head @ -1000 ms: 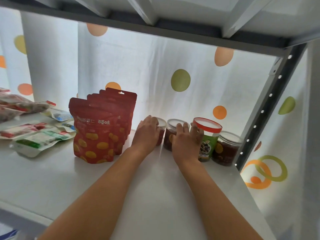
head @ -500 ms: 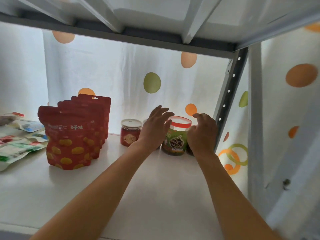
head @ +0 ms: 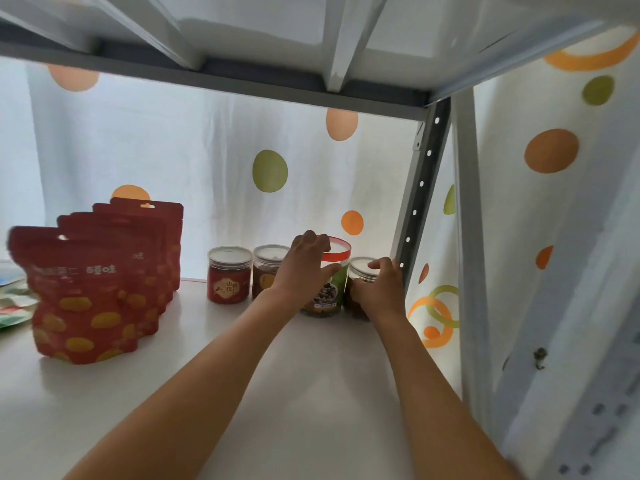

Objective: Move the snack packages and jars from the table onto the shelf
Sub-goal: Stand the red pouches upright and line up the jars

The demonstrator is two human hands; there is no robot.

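Several jars stand in a row at the back of the white shelf board (head: 277, 393). My left hand (head: 301, 271) grips the tall green jar with the red-rimmed lid (head: 329, 292), fingers over its rim and thumb on its side. My right hand (head: 379, 289) grips the short clear-lidded jar (head: 360, 271) at the far right, beside the shelf post. Left of my hands stand a brown jar (head: 266, 268) and a red-labelled jar (head: 229, 275). A row of upright red snack pouches (head: 90, 292) stands further left.
A grey perforated shelf post (head: 419, 199) rises just right of the jars, and the upper shelf's underside (head: 242, 39) hangs overhead. Flat snack packets (head: 14, 306) lie at the left edge. A dotted white curtain (head: 270, 171) hangs behind.
My left hand has moved from beside the green jar onto its lid and side. My right hand has settled on the rightmost jar. The view has shifted, showing both left jars.
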